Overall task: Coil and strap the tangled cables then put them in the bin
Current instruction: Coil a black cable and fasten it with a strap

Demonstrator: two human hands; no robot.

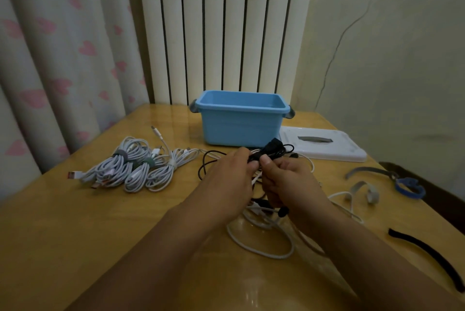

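Gathering a black cable (273,153) into loops, the left hand (230,174) and right hand (284,176) both pinch the bundle just in front of the blue bin (241,119), which looks empty. Loose white cable (261,242) lies tangled on the table (75,235) under the wrists. To coil well, I'd keep the loops even, pull the black strand free of the white, then reach for the black strap (427,252) at right. Several strapped white coils (130,167) wait at left, not yet binned.

Both hands (254,174) on black cable (273,151) before blue bin (239,124)
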